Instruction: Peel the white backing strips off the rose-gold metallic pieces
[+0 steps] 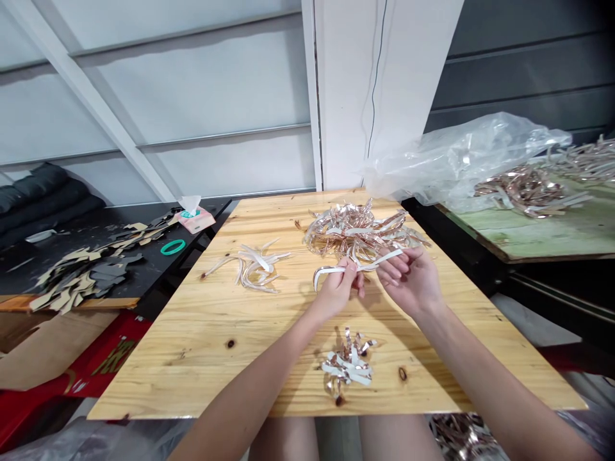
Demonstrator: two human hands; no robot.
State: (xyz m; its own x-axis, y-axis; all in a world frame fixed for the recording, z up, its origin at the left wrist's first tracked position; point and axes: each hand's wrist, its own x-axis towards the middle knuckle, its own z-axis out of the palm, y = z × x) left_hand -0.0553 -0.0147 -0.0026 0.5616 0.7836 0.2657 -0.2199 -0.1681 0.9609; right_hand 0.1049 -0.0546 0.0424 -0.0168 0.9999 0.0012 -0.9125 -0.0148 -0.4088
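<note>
A narrow strip (379, 260), white on the face toward me, stretches between my two hands above the wooden table. My left hand (339, 286) pinches it, and its free end curls over to the left. At the strip's right end the fingers of my right hand (408, 275) are closed on it, palm turned partly up. Just behind my hands lies a tangled heap of shiny rose-gold and white strips (353, 227). Nearer to me rests a small pile of short curled rose-gold and white pieces (348, 366). Thin whitish strips (257, 266) lie loosely to the left.
The wooden table (192, 358) ends at my lap. On the left black table are grey and tan scraps (91, 272), a green ring (173, 247) and a tissue box (196, 219). Clear plastic sheeting (461, 160) and more strips (523, 190) cover part of the right table.
</note>
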